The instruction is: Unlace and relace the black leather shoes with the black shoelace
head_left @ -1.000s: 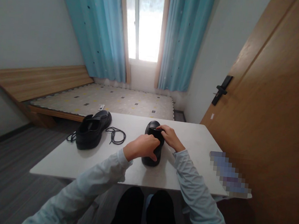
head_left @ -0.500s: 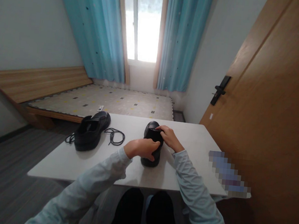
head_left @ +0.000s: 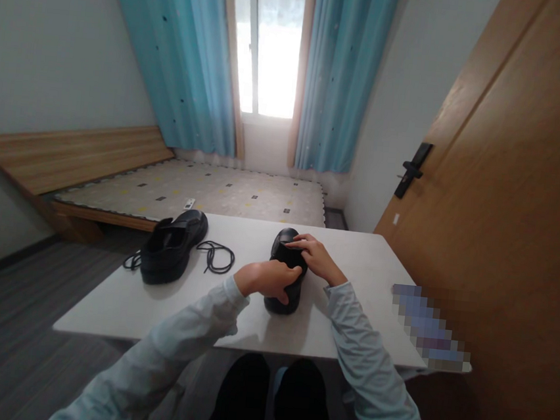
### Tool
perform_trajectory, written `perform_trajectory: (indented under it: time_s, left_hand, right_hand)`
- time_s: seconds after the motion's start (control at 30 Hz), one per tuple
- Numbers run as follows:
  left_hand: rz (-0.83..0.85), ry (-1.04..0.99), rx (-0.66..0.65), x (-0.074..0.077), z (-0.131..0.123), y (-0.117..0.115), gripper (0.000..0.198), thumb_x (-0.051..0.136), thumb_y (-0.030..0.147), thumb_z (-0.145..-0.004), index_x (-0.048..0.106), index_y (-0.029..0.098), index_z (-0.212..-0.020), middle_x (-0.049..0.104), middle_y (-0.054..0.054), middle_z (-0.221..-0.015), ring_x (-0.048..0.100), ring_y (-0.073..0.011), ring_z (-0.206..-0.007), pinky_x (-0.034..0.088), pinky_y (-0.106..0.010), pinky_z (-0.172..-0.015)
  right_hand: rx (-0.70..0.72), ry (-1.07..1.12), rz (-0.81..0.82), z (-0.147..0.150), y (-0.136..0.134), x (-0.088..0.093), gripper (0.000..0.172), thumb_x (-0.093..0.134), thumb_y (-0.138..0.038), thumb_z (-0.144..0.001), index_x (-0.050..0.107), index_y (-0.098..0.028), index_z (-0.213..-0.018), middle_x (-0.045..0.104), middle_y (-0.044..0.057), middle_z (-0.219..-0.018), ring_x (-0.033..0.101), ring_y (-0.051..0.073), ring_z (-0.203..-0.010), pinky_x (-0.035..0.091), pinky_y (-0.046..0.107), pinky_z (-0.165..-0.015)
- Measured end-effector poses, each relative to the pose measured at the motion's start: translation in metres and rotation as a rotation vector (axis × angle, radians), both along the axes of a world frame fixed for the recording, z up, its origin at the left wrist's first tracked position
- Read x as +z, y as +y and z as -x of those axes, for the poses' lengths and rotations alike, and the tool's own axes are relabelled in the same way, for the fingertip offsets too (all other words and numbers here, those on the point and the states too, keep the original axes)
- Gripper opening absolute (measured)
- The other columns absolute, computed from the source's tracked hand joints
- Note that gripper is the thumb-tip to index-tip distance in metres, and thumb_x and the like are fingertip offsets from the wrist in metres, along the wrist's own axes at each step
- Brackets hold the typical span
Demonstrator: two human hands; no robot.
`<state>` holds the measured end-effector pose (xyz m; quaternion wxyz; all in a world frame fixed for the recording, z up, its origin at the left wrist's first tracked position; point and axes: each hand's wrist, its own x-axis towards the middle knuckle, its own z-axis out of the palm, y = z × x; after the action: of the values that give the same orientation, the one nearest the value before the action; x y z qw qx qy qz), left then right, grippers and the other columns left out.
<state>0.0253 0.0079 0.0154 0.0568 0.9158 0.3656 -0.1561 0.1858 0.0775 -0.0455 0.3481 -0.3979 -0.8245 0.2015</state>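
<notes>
Centrally, a black shoe (head_left: 289,255) rests sole-down on a white table (head_left: 376,265), toe pointing away from the person, probably so that its opening lies within reach of both hands. The left hand (head_left: 268,277) crosses over the opening, fingers partly curled, thumb lowered; the right hand (head_left: 321,259), loosely spread, touches the upper near the toe. Whether either grips firmly, I cannot tell. To the left, a second shoe (head_left: 169,260) and a coiled lace (head_left: 210,254) lie apart, perhaps leaving the hands room.

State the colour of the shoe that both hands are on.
Black; the shoe shows best in the head view.
</notes>
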Motion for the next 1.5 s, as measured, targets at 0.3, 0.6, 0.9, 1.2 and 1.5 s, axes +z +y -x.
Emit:
perform_trajectory:
  time_s: [0.3, 0.6, 0.9, 1.2, 1.5]
  left_hand:
    - [-0.056, -0.109, 0.038, -0.004, 0.003, -0.014, 0.048, 0.073, 0.028, -0.075, 0.051, 0.012, -0.114, 0.068, -0.017, -0.107, 0.067, -0.0306, -0.097, 0.052, -0.033, -0.076]
    - [-0.046, -0.104, 0.018, -0.003, 0.005, -0.016, 0.041, 0.068, 0.029, -0.079, 0.051, 0.011, -0.112, 0.070, -0.016, -0.096, 0.069, -0.0300, -0.089, 0.051, -0.031, -0.069]
    - [-0.073, -0.134, -0.013, -0.010, 0.002, -0.025, 0.042, 0.067, 0.028, -0.080, 0.050, 0.008, -0.113, 0.069, -0.018, -0.095, 0.069, -0.0304, -0.088, 0.051, -0.033, -0.070]
    - [-0.020, -0.719, 0.179, 0.004, 0.045, -0.005, 0.023, 0.048, 0.036, -0.091, 0.063, 0.019, -0.095, 0.071, -0.003, -0.088, 0.066, -0.0158, -0.080, 0.047, -0.023, -0.071]
    - [-0.384, -0.177, 1.012, -0.035, 0.148, 0.028, 0.038, 0.042, 0.034, -0.087, 0.068, 0.008, -0.096, 0.069, -0.025, -0.093, 0.067, -0.0349, -0.089, 0.050, -0.039, -0.073]
  right_hand:
    - [0.075, -0.046, -0.068, 0.003, -0.007, 0.002, 0.052, 0.054, -0.001, -0.070, 0.068, -0.024, -0.115, 0.061, 0.007, -0.105, 0.055, 0.021, -0.101, 0.043, 0.039, -0.096]
    - [0.002, -0.153, -0.167, 0.007, -0.002, -0.006, 0.045, 0.048, -0.001, -0.077, 0.074, -0.027, -0.103, 0.060, 0.006, -0.096, 0.050, 0.020, -0.093, 0.040, 0.039, -0.088]
    - [-0.003, -0.364, -0.105, 0.006, -0.018, 0.013, 0.036, 0.060, -0.010, -0.074, 0.075, -0.031, -0.099, 0.056, 0.006, -0.096, 0.047, 0.022, -0.093, 0.033, 0.040, -0.083]
    - [0.016, -0.304, -0.116, 0.005, -0.017, 0.012, 0.030, 0.069, -0.026, -0.073, 0.072, -0.025, -0.103, 0.056, 0.005, -0.090, 0.047, 0.022, -0.091, 0.036, 0.037, -0.080]
    - [-0.048, -0.273, -0.114, 0.008, -0.018, 0.010, 0.032, 0.069, -0.021, -0.069, 0.072, -0.025, -0.101, 0.056, 0.006, -0.094, 0.049, 0.023, -0.095, 0.039, 0.039, -0.086]
